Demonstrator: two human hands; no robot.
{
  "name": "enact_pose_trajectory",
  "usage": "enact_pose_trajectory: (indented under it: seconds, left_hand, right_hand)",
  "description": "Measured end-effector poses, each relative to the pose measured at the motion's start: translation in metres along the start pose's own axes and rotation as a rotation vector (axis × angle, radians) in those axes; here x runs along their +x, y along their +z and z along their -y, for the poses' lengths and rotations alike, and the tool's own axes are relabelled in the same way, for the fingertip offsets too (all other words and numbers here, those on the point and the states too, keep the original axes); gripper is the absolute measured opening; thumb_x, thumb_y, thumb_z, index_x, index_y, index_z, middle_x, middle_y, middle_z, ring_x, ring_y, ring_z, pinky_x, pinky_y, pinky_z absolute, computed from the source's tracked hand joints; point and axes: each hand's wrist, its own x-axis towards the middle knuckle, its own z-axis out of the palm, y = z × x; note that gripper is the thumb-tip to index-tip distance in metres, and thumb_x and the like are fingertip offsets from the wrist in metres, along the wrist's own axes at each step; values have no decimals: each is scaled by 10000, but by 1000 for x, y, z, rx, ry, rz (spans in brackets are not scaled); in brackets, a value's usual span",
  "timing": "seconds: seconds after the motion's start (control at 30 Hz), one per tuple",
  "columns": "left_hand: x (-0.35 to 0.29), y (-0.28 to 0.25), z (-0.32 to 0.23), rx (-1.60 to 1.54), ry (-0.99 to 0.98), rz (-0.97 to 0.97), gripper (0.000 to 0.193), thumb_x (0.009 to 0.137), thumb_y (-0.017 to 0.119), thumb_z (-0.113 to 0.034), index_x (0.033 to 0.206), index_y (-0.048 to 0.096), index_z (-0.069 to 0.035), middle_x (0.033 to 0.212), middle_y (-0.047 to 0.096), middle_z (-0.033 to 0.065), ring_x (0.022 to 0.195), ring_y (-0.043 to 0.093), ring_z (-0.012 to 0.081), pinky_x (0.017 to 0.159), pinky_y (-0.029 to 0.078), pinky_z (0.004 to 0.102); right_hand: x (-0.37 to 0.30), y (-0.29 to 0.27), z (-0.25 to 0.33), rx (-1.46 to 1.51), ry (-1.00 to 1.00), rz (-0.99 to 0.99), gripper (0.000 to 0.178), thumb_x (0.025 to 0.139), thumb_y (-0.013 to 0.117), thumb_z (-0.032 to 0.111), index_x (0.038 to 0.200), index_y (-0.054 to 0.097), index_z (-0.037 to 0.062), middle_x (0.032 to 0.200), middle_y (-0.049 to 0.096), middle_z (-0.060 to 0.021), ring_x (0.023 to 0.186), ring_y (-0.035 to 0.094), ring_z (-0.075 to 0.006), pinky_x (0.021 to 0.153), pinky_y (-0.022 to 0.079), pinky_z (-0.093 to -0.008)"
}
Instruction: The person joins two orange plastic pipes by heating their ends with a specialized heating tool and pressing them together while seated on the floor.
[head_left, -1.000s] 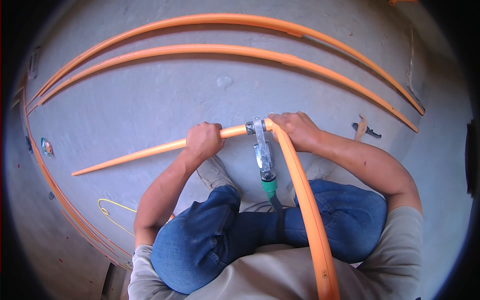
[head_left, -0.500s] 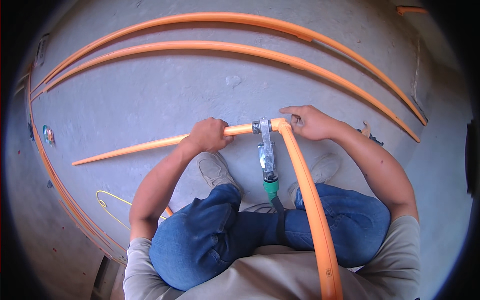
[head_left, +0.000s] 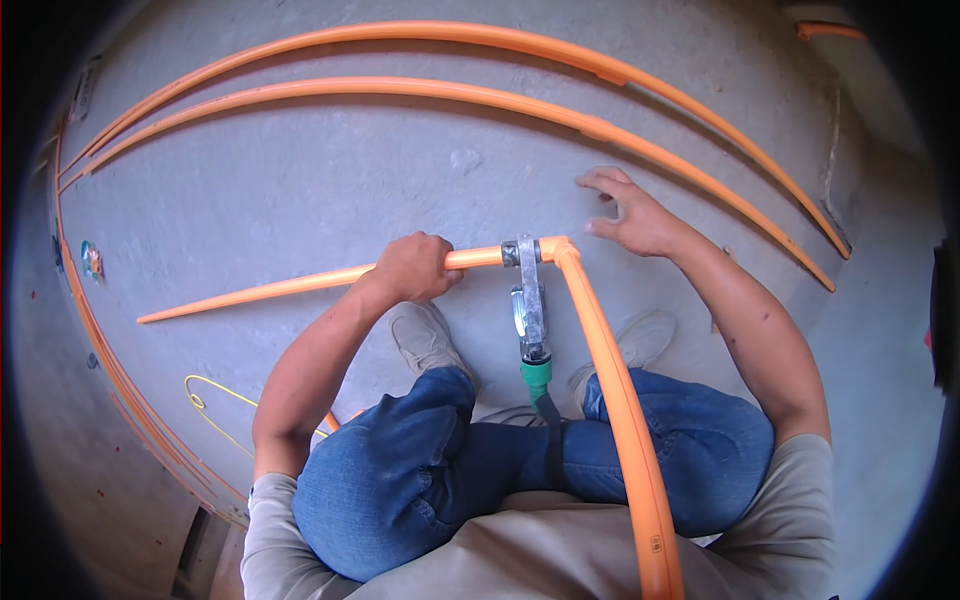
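My left hand (head_left: pixel 414 266) is wrapped round an orange pipe (head_left: pixel 290 284), close to the black die of a pipe fusion welder (head_left: pixel 530 300) with a green handle. On the other side of the welder sits an orange elbow fitting (head_left: pixel 556 249). From that elbow a second orange pipe (head_left: pixel 625 410) runs back toward my body, over my right leg. My right hand (head_left: pixel 637 215) is in the air above and right of the elbow, apart from it, with thumb and fingers spread and nothing between them.
Two long orange pipes (head_left: pixel 400 88) lie bowed across the floor ahead. More thin orange pipes (head_left: pixel 110 355) run along the left. A yellow cord (head_left: pixel 220 386) loops near my left elbow. A small colourful item (head_left: pixel 92 262) lies at the far left. My shoes flank the welder.
My right hand has moved up and away from the elbow, and its curled fingers have spread apart. My left hand keeps its hold on the pipe; the view has shifted slightly.
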Motion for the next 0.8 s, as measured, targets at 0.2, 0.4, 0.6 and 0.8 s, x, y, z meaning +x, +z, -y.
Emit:
enact_pose_trajectory:
  seconds: [0.2, 0.4, 0.6, 0.8]
  left_hand:
    - [0, -1, 3, -19, 31, -14, 388, 857, 667, -411, 977, 730, -48, 900, 710, 206, 911, 679, 383, 828, 535, 477]
    - [20, -10, 10, -182, 147, 195, 454, 841, 698, -436, 921, 719, 11, 796, 681, 218, 796, 666, 369, 749, 502, 461]
    - [31, -3, -4, -215, 101, 257, 488, 830, 711, -454, 921, 718, 24, 809, 691, 228, 786, 669, 368, 750, 505, 454]
    - [20, 2, -13, -79, -22, 49, 355, 828, 670, -365, 942, 747, -38, 908, 711, 230, 882, 684, 401, 806, 540, 472]
  right_hand:
    - [9, 4, 50, 455, 871, 526, 551, 1005, 494, 467, 1187, 642, -32, 971, 670, -152, 728, 621, -199, 645, 541, -344]
    - [7, 21, 76, 593, 981, 496, 480, 1029, 437, 458, 899, 625, 35, 740, 582, -71, 553, 483, -136, 472, 383, -312]
    - [4, 34, 67, 719, 1083, 439, 419, 1017, 461, 425, 885, 602, 53, 703, 537, -37, 555, 490, -140, 460, 364, -319]
    - [5, 39, 59, 706, 1056, 443, 356, 989, 494, 369, 878, 597, 47, 684, 534, -52, 539, 485, -146, 468, 368, -322]
